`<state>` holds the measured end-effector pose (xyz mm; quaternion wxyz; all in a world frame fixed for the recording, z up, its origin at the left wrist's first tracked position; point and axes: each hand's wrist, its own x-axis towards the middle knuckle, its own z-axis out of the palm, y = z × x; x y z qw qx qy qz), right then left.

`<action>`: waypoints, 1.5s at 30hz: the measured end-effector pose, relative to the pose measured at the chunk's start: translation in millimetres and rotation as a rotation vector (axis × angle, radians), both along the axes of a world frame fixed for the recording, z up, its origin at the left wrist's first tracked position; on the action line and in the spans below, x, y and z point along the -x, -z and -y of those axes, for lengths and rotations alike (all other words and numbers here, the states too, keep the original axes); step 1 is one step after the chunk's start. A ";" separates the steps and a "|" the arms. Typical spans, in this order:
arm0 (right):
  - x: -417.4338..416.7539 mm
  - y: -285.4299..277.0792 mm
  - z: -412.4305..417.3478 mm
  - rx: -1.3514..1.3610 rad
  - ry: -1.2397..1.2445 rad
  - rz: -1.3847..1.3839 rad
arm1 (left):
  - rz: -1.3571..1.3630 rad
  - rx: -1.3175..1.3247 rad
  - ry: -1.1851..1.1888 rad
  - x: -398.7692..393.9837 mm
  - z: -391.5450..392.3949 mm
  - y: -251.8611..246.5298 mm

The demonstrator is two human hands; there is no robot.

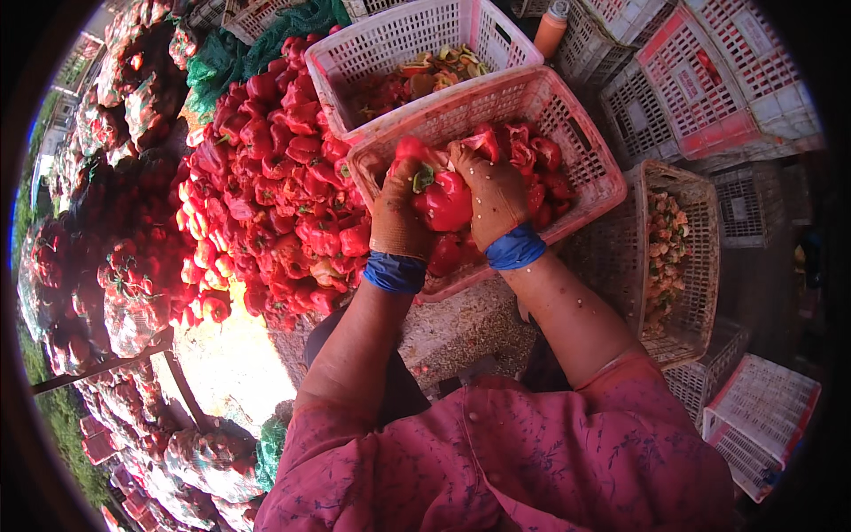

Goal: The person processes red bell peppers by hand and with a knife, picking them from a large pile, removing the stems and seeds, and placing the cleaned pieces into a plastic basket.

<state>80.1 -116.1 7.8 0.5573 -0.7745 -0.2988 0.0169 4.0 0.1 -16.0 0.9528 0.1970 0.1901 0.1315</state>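
Observation:
Both my hands wear brownish knit gloves with blue bands at the wrists, and meet over a pink plastic crate (pixel 585 199). My left hand (pixel 402 213) grips a red bell pepper (pixel 444 201) from its left side, near a green stem. On the other side, my right hand (pixel 490 189) holds the same pepper, its fingertips near a pale, opened edge. Small pale seeds cling to the right glove. Beneath and beyond the hands, the crate holds opened red peppers (pixel 545 154). Whether the held piece is one pepper or two pressed together, I cannot tell.
A large heap of red peppers (pixel 299 173) lies at the left. Behind the pink crate stands a pale crate (pixel 425 33) with pepper scraps. At the right, another crate (pixel 701 266) holds seed cores. Stacked crates (pixel 691 86) and filled net bags (pixel 136 309) stand farther out.

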 end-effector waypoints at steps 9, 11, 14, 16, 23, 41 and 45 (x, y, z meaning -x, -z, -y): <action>10.7 -2.6 -22.5 -0.290 0.175 -0.436 | -0.175 0.238 0.072 -8.9 1.6 -5.6; 11.2 -9.9 -11.4 -0.157 0.170 -0.340 | -0.184 0.302 0.084 -12.5 2.7 -1.7; 28.3 -22.1 -6.5 -0.124 0.167 0.005 | 0.171 0.291 0.250 -11.5 -22.5 35.8; 45.7 -39.6 1.2 0.064 -0.087 0.157 | 0.265 0.200 0.238 -2.5 -27.5 51.6; -7.7 -7.2 10.7 -0.399 0.133 -0.591 | -0.299 0.354 -0.150 -37.3 -8.2 7.2; -19.2 -20.6 15.0 0.234 0.001 0.249 | -0.010 -0.429 -0.182 -37.3 34.3 1.4; -15.3 -9.2 13.0 0.274 0.079 0.167 | -0.150 -0.638 -0.132 -38.2 42.0 2.8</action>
